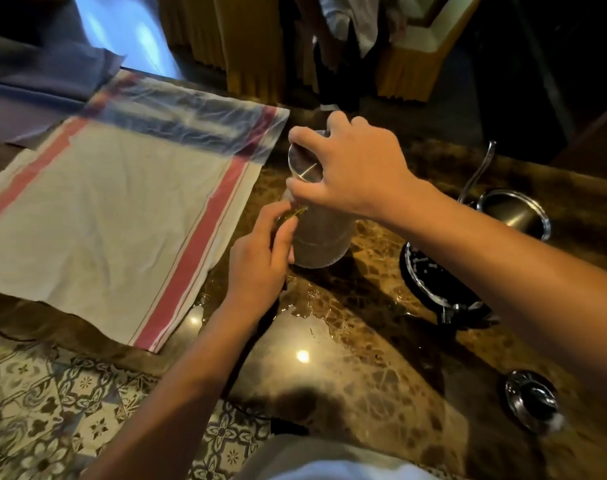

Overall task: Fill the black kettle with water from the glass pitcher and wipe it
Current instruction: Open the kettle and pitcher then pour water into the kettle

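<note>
Glass pitcher (321, 233): upright mid-surface (381, 375), the landmark here.
Right hand (350, 168): curled over the pitcher's metal lid (304, 161), gripping it.
Left hand (260, 261): fingers bent against the pitcher's left side, steadying it.
Black kettle (509, 211): right of the pitcher, open-topped, the right forearm crossing in front.
Striped cloth (115, 216): spread flat left of the pitcher.
Spilled water (305, 306): just in front.

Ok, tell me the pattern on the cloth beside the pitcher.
Head view: the cloth is plain beige with red stripes along its edges.
</note>
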